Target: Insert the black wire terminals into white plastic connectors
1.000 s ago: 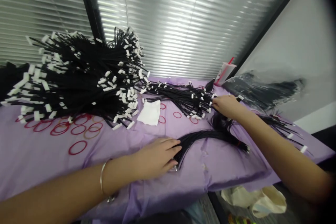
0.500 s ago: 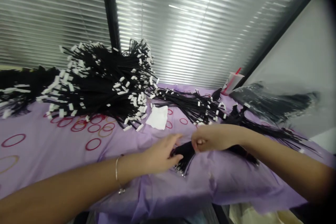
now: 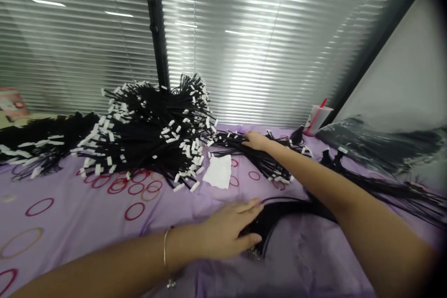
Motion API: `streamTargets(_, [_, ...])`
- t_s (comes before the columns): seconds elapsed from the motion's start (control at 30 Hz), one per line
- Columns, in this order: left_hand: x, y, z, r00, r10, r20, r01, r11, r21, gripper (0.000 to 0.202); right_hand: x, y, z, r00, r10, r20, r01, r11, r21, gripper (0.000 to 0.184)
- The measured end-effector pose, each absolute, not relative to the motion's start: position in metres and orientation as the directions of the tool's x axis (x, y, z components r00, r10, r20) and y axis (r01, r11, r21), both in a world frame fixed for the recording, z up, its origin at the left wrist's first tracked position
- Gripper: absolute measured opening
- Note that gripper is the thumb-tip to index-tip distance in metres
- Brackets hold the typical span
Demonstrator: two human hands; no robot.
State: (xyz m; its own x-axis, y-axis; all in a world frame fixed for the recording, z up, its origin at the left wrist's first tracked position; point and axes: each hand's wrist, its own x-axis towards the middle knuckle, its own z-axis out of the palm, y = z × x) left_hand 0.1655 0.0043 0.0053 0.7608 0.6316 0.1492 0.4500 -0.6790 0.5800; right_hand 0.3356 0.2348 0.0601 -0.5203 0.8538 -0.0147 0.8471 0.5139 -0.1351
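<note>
My left hand [image 3: 230, 230] lies at the front on the end of a bundle of black cables [image 3: 279, 212]. Its fingers are stretched out and its thumb is apart, with the bundle between them; small shiny tips show below the thumb. My right hand [image 3: 256, 141] reaches to the back, fingers extended onto a flat pile of black cables [image 3: 260, 160] with white ends. Part of that pile is hidden by my right forearm. A piece of white paper [image 3: 218, 172] lies between the hands and the large heap of black cables [image 3: 150, 135] with white connectors.
Red and tan rubber bands [image 3: 134, 211] lie scattered on the purple cloth [image 3: 104, 223]. More black cables [image 3: 45, 139] lie at far left. A cup with a red straw [image 3: 316, 120] stands at the back right, beside a clear plastic bag [image 3: 377, 144] of dark items. Blinds rise behind.
My right hand has left the front bundle and moved back onto the flat cable pile. My left hand has settled over the bundle's end. The view has tilted slightly upward.
</note>
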Motion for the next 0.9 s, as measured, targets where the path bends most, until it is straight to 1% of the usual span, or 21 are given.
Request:
streamTargets(0.07, [0.166, 0.004, 0.005, 0.788, 0.587, 0.187, 0.429, -0.741, 0.517, 0.058, 0.330, 0.247, 0.048, -0.477, 0.878, 0.037, 0.873, 0.478, -0.095, 0.033])
streamTargets(0.17, [0.168, 0.002, 0.002, 0.839, 0.501, 0.212, 0.398, -0.831, 0.389, 0.055, 0.327, 0.257, 0.036, -0.429, 0.895, 0.124, 0.897, 0.438, -0.056, 0.031])
streamTargets(0.23, [0.170, 0.001, 0.000, 0.847, 0.490, 0.207, 0.409, -0.848, 0.337, 0.054, 0.330, 0.259, 0.037, -0.412, 0.889, 0.202, 0.903, 0.427, -0.039, 0.030])
streamTargets(0.27, [0.170, 0.001, -0.001, 0.840, 0.501, 0.208, 0.422, -0.845, 0.329, 0.054, 0.334, 0.258, 0.041, -0.409, 0.878, 0.247, 0.903, 0.429, -0.031, 0.030])
streamTargets(0.37, [0.171, 0.001, -0.003, 0.815, 0.517, 0.262, 0.416, -0.836, 0.358, 0.049, 0.350, 0.245, 0.061, -0.421, 0.820, 0.387, 0.890, 0.457, 0.002, 0.031])
streamTargets(0.43, [0.172, 0.001, -0.005, 0.784, 0.529, 0.325, 0.393, -0.828, 0.400, 0.040, 0.365, 0.230, 0.080, -0.443, 0.765, 0.467, 0.872, 0.489, 0.025, 0.031])
streamTargets(0.5, [0.173, 0.003, -0.006, 0.750, 0.551, 0.367, 0.360, -0.804, 0.473, 0.030, 0.382, 0.213, 0.098, -0.474, 0.702, 0.531, 0.844, 0.535, 0.046, 0.035])
streamTargets(0.53, [0.174, 0.003, -0.006, 0.733, 0.569, 0.371, 0.337, -0.779, 0.529, 0.028, 0.391, 0.203, 0.105, -0.497, 0.670, 0.552, 0.824, 0.564, 0.057, 0.035])
streamTargets(0.57, [0.174, 0.004, -0.005, 0.708, 0.604, 0.366, 0.309, -0.731, 0.609, 0.028, 0.400, 0.194, 0.111, -0.524, 0.640, 0.562, 0.800, 0.597, 0.067, 0.034])
streamTargets(0.6, [0.175, 0.004, -0.004, 0.663, 0.661, 0.352, 0.267, -0.648, 0.713, 0.027, 0.407, 0.185, 0.114, -0.551, 0.612, 0.567, 0.774, 0.629, 0.072, 0.032])
streamTargets(0.63, [0.176, 0.004, -0.003, 0.593, 0.737, 0.326, 0.197, -0.525, 0.828, 0.026, 0.414, 0.176, 0.116, -0.571, 0.587, 0.574, 0.748, 0.660, 0.069, 0.030])
streamTargets(0.67, [0.178, 0.005, -0.002, 0.502, 0.820, 0.276, 0.086, -0.365, 0.927, 0.026, 0.420, 0.167, 0.115, -0.581, 0.564, 0.587, 0.725, 0.686, 0.057, 0.028])
streamTargets(0.7, [0.179, 0.006, 0.000, 0.407, 0.891, 0.202, -0.061, -0.194, 0.979, 0.029, 0.425, 0.159, 0.114, -0.580, 0.548, 0.604, 0.707, 0.706, 0.039, 0.026])
streamTargets(0.73, [0.180, 0.007, 0.001, 0.328, 0.938, 0.109, -0.224, -0.035, 0.974, 0.034, 0.428, 0.152, 0.112, -0.568, 0.537, 0.624, 0.696, 0.718, 0.015, 0.024])
streamTargets(0.77, [0.181, 0.009, 0.002, 0.290, 0.957, 0.026, -0.364, 0.085, 0.928, 0.034, 0.431, 0.146, 0.109, -0.549, 0.534, 0.643, 0.691, 0.723, -0.010, 0.023])
streamTargets(0.8, [0.181, 0.011, 0.004, 0.281, 0.959, -0.035, -0.461, 0.167, 0.871, 0.032, 0.433, 0.141, 0.106, -0.527, 0.537, 0.659, 0.690, 0.723, -0.036, 0.021])
streamTargets(0.83, [0.181, 0.013, 0.004, 0.291, 0.953, -0.081, -0.517, 0.228, 0.825, 0.028, 0.435, 0.138, 0.103, -0.505, 0.544, 0.671, 0.693, 0.718, -0.060, 0.019])
streamTargets(0.9, [0.180, 0.018, 0.005, 0.303, 0.942, -0.141, -0.563, 0.297, 0.771, 0.023, 0.439, 0.134, 0.097, -0.457, 0.551, 0.698, 0.697, 0.709, -0.104, 0.018])
